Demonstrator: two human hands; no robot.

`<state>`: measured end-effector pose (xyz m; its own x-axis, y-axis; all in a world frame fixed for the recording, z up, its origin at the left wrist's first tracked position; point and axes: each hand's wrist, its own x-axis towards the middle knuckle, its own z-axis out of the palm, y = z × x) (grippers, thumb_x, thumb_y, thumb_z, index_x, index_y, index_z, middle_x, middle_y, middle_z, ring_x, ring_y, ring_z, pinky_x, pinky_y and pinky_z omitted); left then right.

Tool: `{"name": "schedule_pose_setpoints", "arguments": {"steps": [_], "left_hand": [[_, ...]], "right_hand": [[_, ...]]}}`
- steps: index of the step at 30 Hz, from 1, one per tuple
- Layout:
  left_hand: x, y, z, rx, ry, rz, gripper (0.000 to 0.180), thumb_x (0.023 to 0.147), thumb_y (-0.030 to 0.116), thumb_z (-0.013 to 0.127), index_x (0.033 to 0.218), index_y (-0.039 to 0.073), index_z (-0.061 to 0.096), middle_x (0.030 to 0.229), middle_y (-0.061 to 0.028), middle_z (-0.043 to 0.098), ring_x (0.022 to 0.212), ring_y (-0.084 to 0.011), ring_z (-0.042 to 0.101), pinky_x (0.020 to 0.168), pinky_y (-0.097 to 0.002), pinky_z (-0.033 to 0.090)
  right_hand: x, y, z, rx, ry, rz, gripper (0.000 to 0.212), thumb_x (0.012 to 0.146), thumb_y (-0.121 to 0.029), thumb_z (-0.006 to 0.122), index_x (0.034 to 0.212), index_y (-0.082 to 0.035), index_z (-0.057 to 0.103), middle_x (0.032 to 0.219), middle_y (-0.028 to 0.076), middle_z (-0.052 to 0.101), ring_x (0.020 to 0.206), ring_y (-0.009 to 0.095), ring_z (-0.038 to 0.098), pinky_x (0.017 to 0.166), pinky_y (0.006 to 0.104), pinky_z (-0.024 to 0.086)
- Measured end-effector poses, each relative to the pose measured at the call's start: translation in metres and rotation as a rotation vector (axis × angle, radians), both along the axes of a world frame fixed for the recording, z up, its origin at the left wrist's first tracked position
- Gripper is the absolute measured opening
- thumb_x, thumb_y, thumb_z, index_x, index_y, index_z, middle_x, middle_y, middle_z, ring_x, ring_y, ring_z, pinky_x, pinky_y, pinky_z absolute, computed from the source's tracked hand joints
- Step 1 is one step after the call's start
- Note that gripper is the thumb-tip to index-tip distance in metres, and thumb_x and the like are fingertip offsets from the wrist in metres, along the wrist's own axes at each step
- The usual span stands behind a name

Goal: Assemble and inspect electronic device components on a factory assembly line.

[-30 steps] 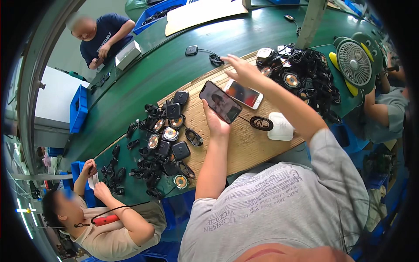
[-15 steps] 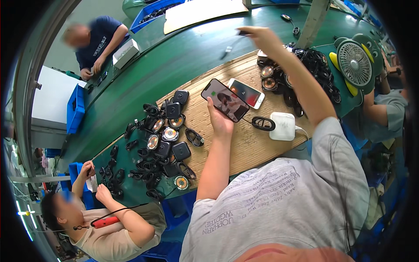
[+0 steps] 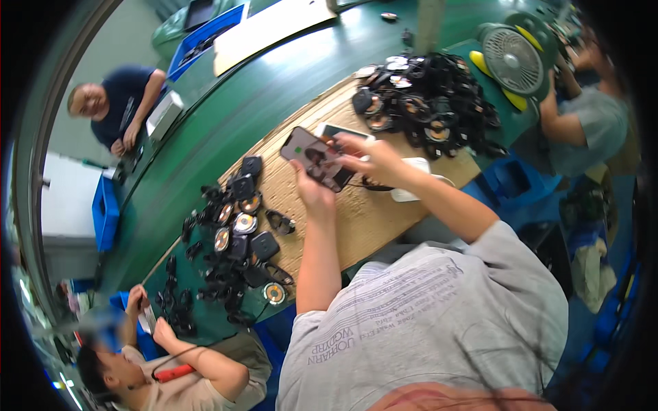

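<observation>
My left hand (image 3: 315, 188) grips a black-framed smartphone (image 3: 308, 154) with a lit screen, above the cardboard sheet. Beside the phone's right edge is my right hand (image 3: 367, 159), fingers apart and reaching toward it; I cannot tell whether they touch it. Behind the fingers lies a white smartphone (image 3: 327, 130), partly covered. A white square block (image 3: 419, 165) with a cable sits under my right forearm, mostly hidden. On the left lies a pile of black coiled cables with round and square charging pucks (image 3: 245, 223). A larger heap of such chargers (image 3: 439, 103) fills the far right.
The brown cardboard (image 3: 356, 226) covers part of a green conveyor belt (image 3: 205, 147). A fan (image 3: 513, 60) stands beyond the right heap. One person works at far left, another at lower left, another at right. Blue bins (image 3: 104, 212) line the belt's edge.
My right hand has come back from over the belt, where it held a dark cable, to the phone's edge. That cable now lies on the belt. The view has shifted.
</observation>
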<state>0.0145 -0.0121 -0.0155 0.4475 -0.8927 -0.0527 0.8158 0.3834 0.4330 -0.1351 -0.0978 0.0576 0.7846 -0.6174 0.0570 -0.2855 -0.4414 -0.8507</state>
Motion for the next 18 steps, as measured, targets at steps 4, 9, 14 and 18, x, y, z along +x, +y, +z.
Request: {"name": "schedule_pose_setpoints", "arguments": {"steps": [4,9,14,18], "left_hand": [[0.029,0.014,-0.022,0.012,-0.05,-0.002,0.049,0.104,0.046,0.035,0.13,0.008,0.051,0.119,-0.0129,0.064,0.105,-0.0233,0.064,0.087,-0.0345,0.054],[0.03,0.01,-0.029,0.022,-0.096,0.027,0.047,0.102,0.047,0.041,0.121,0.006,0.056,0.117,-0.0112,0.064,0.104,-0.0218,0.064,0.09,-0.0347,0.053],[0.029,0.008,-0.023,0.132,-0.192,0.187,0.043,0.103,0.043,0.041,0.116,0.005,0.055,0.115,-0.012,0.064,0.104,-0.0221,0.063,0.086,-0.0327,0.054],[0.021,0.014,0.002,0.442,-0.41,0.509,0.04,0.103,0.041,0.041,0.112,0.005,0.055,0.115,-0.013,0.063,0.105,-0.0232,0.061,0.091,-0.035,0.052]], "right_hand": [[0.043,0.011,-0.036,0.075,-0.128,0.078,0.04,0.091,-0.026,0.064,0.124,-0.003,0.059,0.099,0.015,0.071,0.075,0.026,0.066,0.068,0.033,0.051],[0.029,0.003,-0.035,-0.041,-0.084,-0.017,0.028,0.091,-0.023,0.062,0.111,-0.004,0.062,0.091,0.016,0.07,0.071,0.028,0.065,0.066,0.0356,0.05],[-0.041,-0.031,0.007,-0.056,-0.347,-0.219,0.021,0.092,-0.025,0.062,0.103,-0.007,0.06,0.084,0.009,0.068,0.065,0.018,0.06,0.06,0.0321,0.047],[-0.134,-0.08,0.034,-0.116,-0.379,-0.667,0.019,0.093,-0.022,0.058,0.103,-0.006,0.059,0.084,0.011,0.068,0.066,0.025,0.062,0.06,0.038,0.048]]}}
